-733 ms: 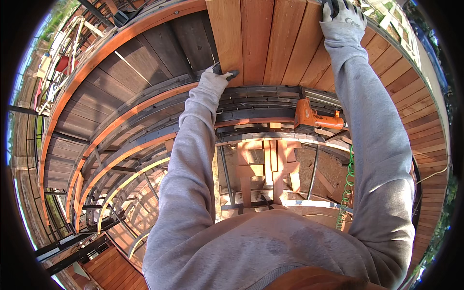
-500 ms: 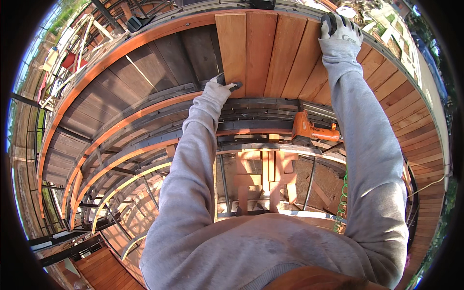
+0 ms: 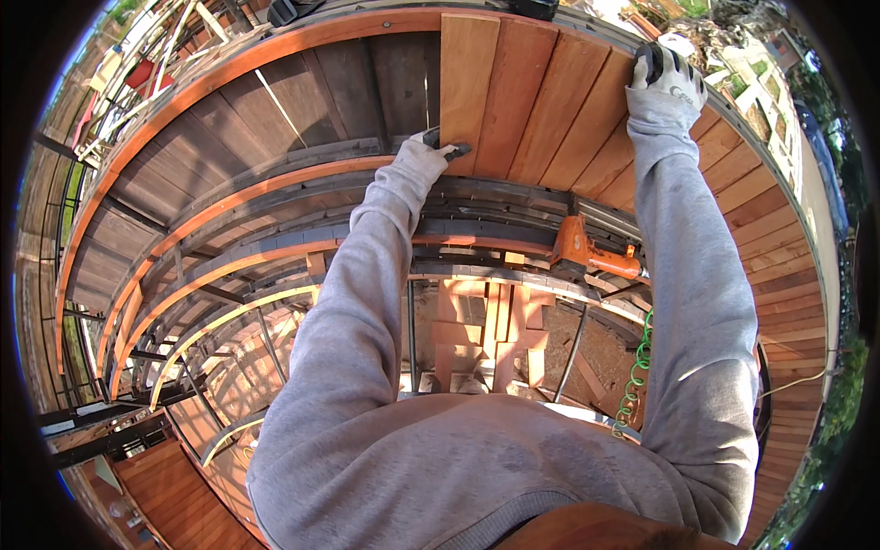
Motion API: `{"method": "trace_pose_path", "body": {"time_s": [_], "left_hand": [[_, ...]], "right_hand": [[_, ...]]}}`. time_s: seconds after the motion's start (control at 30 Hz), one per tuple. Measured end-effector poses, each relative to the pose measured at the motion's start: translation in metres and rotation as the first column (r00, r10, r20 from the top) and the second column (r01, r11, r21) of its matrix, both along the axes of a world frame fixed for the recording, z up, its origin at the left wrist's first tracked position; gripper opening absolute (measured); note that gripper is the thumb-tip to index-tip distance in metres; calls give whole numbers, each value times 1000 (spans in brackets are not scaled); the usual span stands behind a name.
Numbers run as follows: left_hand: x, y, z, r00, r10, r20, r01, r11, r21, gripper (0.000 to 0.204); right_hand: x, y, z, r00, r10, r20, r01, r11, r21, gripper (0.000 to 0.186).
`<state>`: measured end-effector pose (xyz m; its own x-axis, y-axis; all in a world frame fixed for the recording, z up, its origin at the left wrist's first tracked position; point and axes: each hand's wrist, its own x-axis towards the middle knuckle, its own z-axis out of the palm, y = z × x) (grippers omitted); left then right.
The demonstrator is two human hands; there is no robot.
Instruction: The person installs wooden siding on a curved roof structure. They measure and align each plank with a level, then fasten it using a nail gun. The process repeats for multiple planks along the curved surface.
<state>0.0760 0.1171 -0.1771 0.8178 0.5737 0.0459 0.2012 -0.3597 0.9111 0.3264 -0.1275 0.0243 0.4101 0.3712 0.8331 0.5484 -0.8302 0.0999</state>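
Observation:
Both my hands wear grey work gloves with black finger coating. My left hand (image 3: 429, 158) is at the near end of the leftmost reddish wooden plank (image 3: 467, 87), its thumb lying on top and its fingers at the plank's left edge, partly hidden. Farther right, my right hand (image 3: 667, 84) is bent over the far outer edge of the planks (image 3: 587, 105), fingers curled at the rim. An orange nail gun (image 3: 596, 254) lies on the curved framing between my forearms. Near it hangs a green coiled air hose (image 3: 639, 367).
Curved dark beams with orange-brown wooden strips (image 3: 275, 203) sweep round to the left. Older grey boards (image 3: 229, 128) show below the open framing. Finished planking (image 3: 788, 312) curves down the right side. Cut wood pieces (image 3: 502, 335) lie below, among thin metal posts (image 3: 411, 335).
The view has turned slightly, so the planks and my right hand appear farther right. Both hands keep their places on the planks. The nail gun lies where it was.

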Motion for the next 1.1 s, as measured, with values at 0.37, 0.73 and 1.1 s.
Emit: {"method": "trace_pose_path", "body": {"time_s": [0.37,0.73,1.1], "left_hand": [[6,4,-15,997,13,72,1,981,-196,25],[4,-3,-1,999,14,37,-10,991,-130,27],[3,-8,7,996,60,-61,-68,989,-132,26]], "right_hand": [[6,0,-3,997,-36,-62,35,999,-30,51],[4,-1,-1,999,5,-41,-6,1000,-14,47],[5,-1,-2,999,-24,-39,23,1000,-19,47]]}}
